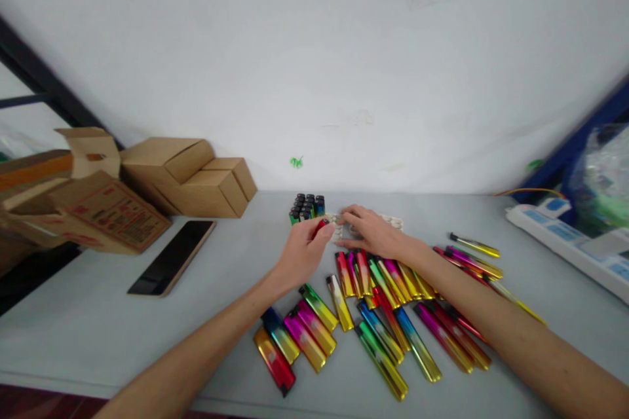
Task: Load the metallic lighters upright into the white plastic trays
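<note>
Pinching a red lighter [322, 225] between thumb and fingertips, the left hand [301, 254] holds it just above the bench [88, 321], close to the white tray [388, 221] near the back wall. Right hand [373, 233] lies flat on that tray, fingers spread loosely and pressing down, not gripping anything. The two hands almost meet; the red lighter's tip sits right beside the right hand's fingertips.

Just behind the left hand stands a small block of upright lighters [307, 207], dark caps up, packed tight together at the tray's left end.

Nearer the person, a loose spread of lighters [378, 314] lies flat on the bench, metallic two-tone bodies in red, magenta, green, blue and gold. Some lie side by side in rough rows, others overlap. Part of the spread runs under the right forearm, and a few strays reach out to the right.

Farther left lies a dark phone [173, 256], face up, well apart from the lighters. Beyond it sit several cardboard boxes [189, 177], some closed, one with open flaps. A white power strip [565, 236] lies at the right edge of the bench.
</note>
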A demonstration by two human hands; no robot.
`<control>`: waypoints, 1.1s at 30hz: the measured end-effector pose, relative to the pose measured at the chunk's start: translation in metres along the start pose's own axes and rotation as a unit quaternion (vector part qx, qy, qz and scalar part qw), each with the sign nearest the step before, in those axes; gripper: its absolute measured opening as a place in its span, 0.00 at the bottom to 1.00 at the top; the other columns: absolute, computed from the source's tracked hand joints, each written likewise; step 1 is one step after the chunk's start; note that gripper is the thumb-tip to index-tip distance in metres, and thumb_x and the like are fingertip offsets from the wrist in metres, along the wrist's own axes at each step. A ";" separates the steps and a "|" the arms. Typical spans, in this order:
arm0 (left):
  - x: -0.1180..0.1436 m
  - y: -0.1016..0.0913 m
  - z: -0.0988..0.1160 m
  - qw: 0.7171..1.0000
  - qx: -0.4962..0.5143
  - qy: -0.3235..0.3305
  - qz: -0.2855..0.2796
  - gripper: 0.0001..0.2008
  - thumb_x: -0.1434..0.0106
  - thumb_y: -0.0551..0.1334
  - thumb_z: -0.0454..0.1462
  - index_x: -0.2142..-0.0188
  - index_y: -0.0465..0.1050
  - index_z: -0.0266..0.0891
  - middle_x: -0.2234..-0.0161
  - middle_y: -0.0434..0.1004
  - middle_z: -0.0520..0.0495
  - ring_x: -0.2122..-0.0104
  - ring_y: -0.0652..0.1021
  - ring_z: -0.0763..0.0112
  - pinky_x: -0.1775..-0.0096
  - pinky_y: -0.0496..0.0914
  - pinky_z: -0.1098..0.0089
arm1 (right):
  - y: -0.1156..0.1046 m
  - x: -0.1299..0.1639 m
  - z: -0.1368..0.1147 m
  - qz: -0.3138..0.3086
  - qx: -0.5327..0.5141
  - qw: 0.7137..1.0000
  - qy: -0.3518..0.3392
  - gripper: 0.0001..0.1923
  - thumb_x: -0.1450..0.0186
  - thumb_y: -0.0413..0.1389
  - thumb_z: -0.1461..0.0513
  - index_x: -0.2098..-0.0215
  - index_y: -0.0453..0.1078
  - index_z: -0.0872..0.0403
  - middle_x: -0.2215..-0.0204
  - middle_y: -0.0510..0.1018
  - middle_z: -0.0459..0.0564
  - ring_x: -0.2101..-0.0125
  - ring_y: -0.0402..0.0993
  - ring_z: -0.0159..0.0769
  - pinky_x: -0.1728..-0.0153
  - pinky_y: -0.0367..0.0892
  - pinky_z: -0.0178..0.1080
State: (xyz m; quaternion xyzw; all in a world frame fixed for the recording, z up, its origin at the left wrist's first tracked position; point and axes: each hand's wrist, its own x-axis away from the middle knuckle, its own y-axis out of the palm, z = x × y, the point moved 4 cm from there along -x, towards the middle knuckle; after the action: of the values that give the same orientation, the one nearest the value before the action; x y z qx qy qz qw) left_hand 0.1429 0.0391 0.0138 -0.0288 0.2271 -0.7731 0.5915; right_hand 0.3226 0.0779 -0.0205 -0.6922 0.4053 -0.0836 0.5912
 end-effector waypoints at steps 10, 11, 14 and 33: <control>0.000 0.004 -0.007 1.000 -0.001 -0.002 -0.011 0.21 0.29 0.54 0.51 0.74 0.59 0.42 0.80 0.56 0.56 0.80 0.59 0.74 0.77 0.53 0.71 | 0.001 0.000 0.001 0.001 0.004 1.000 -0.004 0.22 0.30 0.60 0.48 0.47 0.69 0.54 0.48 0.73 0.61 0.51 0.74 0.49 0.48 0.72 0.53; 0.000 0.005 -0.008 1.000 0.003 -0.007 -0.008 0.22 0.29 0.55 0.53 0.73 0.59 0.42 0.80 0.55 0.57 0.80 0.58 0.74 0.77 0.53 0.71 | 0.001 0.000 0.001 0.002 0.003 1.000 -0.006 0.22 0.29 0.60 0.48 0.47 0.69 0.54 0.48 0.73 0.61 0.51 0.74 0.49 0.48 0.73 0.52; 0.002 0.006 -0.008 0.999 0.035 -0.014 -0.005 0.23 0.29 0.56 0.56 0.71 0.60 0.42 0.80 0.54 0.59 0.81 0.57 0.76 0.77 0.53 0.72 | 0.001 0.000 0.002 0.003 -0.001 1.000 -0.009 0.22 0.29 0.60 0.48 0.47 0.69 0.55 0.48 0.73 0.61 0.51 0.74 0.49 0.48 0.73 0.52; -0.012 -0.028 0.023 0.987 0.157 -0.019 0.030 0.19 0.32 0.62 0.54 0.61 0.70 0.39 0.78 0.55 0.60 0.81 0.57 0.79 0.79 0.54 0.76 | -0.002 -0.001 -0.004 -0.009 0.020 1.000 0.011 0.24 0.30 0.60 0.48 0.46 0.71 0.57 0.50 0.74 0.62 0.53 0.75 0.49 0.48 0.72 0.51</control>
State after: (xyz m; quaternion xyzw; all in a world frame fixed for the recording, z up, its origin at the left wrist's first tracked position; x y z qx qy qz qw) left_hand 0.1290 0.0480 0.0481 0.0562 0.0926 -0.7802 0.6161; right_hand 0.3208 0.0759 -0.0170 -0.6832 0.4034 -0.1047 0.5997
